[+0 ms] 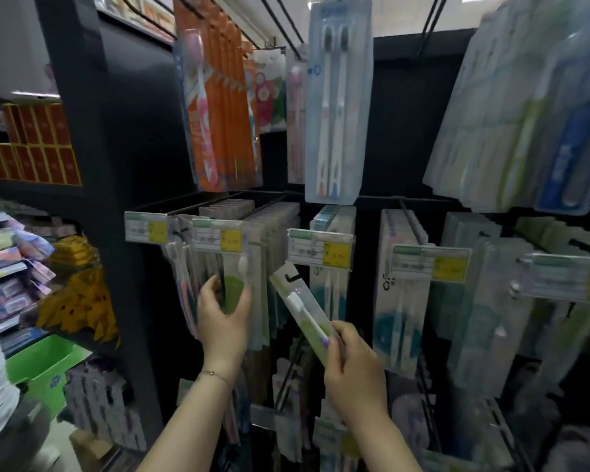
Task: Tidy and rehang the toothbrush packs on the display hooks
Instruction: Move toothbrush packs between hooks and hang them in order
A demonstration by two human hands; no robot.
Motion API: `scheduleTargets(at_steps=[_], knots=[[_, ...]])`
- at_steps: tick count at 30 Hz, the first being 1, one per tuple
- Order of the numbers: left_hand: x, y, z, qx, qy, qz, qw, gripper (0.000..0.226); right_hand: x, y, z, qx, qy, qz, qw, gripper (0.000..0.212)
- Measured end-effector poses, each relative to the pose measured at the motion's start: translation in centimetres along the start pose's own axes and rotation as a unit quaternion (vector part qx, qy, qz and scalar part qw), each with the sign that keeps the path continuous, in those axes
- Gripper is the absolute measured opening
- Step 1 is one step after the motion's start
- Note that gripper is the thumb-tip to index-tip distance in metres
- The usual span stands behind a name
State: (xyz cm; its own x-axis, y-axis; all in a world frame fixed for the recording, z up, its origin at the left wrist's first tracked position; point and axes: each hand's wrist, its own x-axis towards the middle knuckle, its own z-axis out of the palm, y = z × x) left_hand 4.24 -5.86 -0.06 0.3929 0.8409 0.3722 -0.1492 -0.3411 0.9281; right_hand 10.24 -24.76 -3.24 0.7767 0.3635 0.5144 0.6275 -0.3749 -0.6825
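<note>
**Green-and-clear plastic toothbrush pack (304,313) held clear of the hooks**

My right hand (353,369) pinches its lower end, the pack tilted up-left. I see my left hand (223,321) curling thumb and fingers round a hanging bunch of clear blister packs (234,289) beneath a yellow-and-white price label (217,235).

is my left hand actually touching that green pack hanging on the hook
Touching. The head view shows the left hand gripping the hanging green pack, its fingers and thumb curled round the pack's two edges.
</note>
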Motion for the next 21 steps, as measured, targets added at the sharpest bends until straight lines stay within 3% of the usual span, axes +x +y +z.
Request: scheduleTargets(at_steps=[3,5,7,11,16,21], knots=[[1.1,0.1,0.9,0.040,-0.006,-0.008,0.999,0.085,0.7,1.0,-0.5,0.039,0.001,0.013,0.999,0.014],[1.4,0.0,1.2,0.064,-0.005,-0.001,0.998,0.087,1.2,1.5,-0.7,0.063,-0.001,0.025,0.998,0.014],[1.4,0.1,1.3,0.074,-0.001,0.005,0.997,0.075,1.5,1.7,-1.0,0.082,-0.006,0.032,0.996,0.016],[0.6,1.4,1.5,0.092,0.033,0.052,0.994,0.028,2.1,2.0,-1.2,0.116,-0.014,0.033,0.993,0.013],[0.8,1.9,1.0,0.033,0.010,0.068,0.997,0.018,2.5,2.1,-1.0,0.139,-0.019,0.033,0.990,0.013],[1.0,2.7,0.7,-0.079,0.033,-0.012,0.996,0.025,2.4,2.1,-0.7,0.153,-0.006,0.028,0.988,0.013]])
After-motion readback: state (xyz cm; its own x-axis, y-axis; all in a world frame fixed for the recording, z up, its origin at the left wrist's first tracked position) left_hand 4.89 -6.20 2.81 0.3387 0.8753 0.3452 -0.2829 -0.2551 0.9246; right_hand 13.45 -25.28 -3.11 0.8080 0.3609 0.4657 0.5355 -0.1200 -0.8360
